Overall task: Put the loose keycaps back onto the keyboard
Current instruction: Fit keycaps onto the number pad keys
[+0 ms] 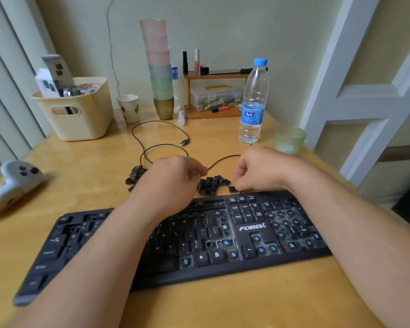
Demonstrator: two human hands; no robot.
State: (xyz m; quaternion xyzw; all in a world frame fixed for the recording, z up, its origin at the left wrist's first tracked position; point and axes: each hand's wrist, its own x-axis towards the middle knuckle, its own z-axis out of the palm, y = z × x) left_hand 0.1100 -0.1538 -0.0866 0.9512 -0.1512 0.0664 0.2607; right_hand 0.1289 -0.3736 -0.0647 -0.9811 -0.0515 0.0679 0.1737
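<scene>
A black keyboard [249, 229] lies across the wooden desk, with several bare blue switch stems showing on its right half. Behind it lies a pile of loose black keycaps [210, 184], and a second heap of keycaps [135, 176] sits further left. My left hand [173, 178] hovers over the gap between the two heaps with its fingers curled down; whether they hold a keycap is hidden. My right hand [258, 171] is at the pile's right edge, fingers curled toward a single keycap [232, 189] beside the keyboard's top edge. Both forearms cross over the keyboard.
The keyboard's black cable [161, 136] loops behind the keycaps. A water bottle [252, 102] and a green glass [289, 138] stand at back right. A cream basket [78, 110], paper cup [129, 107], stacked cups [159, 72] and small wooden shelf [213, 91] line the back. A white controller [17, 183] lies left.
</scene>
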